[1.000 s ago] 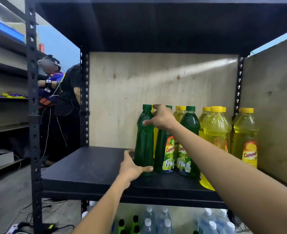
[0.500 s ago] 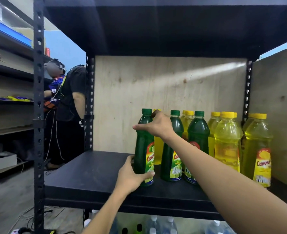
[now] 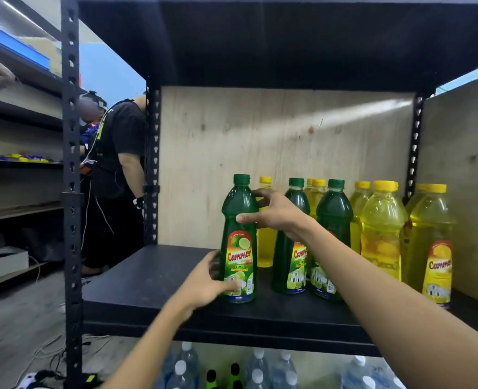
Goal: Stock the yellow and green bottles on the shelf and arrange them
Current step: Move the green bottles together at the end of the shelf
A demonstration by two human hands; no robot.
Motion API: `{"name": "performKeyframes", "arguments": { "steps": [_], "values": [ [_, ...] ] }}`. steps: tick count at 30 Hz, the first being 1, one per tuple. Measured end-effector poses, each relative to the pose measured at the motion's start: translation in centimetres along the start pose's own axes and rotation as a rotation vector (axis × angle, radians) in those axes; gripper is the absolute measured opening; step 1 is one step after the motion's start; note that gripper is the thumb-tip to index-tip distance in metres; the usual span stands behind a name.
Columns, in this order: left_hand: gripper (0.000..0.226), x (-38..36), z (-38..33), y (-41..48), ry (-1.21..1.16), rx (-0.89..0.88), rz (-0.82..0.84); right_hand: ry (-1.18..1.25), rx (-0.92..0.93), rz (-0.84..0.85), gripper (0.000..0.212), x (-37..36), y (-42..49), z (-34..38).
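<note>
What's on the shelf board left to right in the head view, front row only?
Left hand → lime green bottle → second green bottle → third green bottle → front yellow bottle → labelled yellow bottle.

The leftmost green plastic bottle (image 3: pixel 239 240) has been turned so its lime label faces the front edge of the black shelf (image 3: pixel 153 279). The right hand (image 3: pixel 274 211) has been lowered from the caps to the bottle's shoulder.

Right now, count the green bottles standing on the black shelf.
3. The leftmost green bottle is held by both hands; the middle one stands behind the right hand; the third stands right of it. More may be hidden.
</note>
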State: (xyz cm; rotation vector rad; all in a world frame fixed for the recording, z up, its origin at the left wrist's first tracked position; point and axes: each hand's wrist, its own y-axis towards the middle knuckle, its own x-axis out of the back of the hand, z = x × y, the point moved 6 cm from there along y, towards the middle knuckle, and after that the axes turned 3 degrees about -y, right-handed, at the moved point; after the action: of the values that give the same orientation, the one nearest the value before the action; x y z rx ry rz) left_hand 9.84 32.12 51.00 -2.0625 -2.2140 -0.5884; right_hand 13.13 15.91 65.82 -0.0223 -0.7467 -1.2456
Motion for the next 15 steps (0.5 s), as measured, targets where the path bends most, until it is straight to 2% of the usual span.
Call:
{"name": "performKeyframes", "arguments": {
  "steps": [2,4,6,10,15],
  "values": [
    [0.106,-0.8,0.0,-1.4,0.113,-0.026,-0.23,-0.084,0.034,-0.038,0.093,-0.3,-0.1,0.4],
    [0.116,-2.2,-0.5,-2.2,0.238,-0.023,-0.361,-0.134,0.058,-0.068,0.093,-0.5,-0.1,0.9],
    [0.122,-3.3,-1.0,-2.3,0.329,-0.001,-0.414,-0.137,0.087,-0.079,0.089,-0.8,-0.2,1.3],
    [0.108,-2.4,-1.4,-1.4,0.417,-0.031,-0.438,-0.189,0.144,-0.164,0.084,-0.9,0.6,1.9],
    [0.101,3.2,-2.2,2.2,0.479,-0.137,-0.469,-0.036,0.201,-0.287,0.07,-2.1,4.9,2.6]
  ]
}}
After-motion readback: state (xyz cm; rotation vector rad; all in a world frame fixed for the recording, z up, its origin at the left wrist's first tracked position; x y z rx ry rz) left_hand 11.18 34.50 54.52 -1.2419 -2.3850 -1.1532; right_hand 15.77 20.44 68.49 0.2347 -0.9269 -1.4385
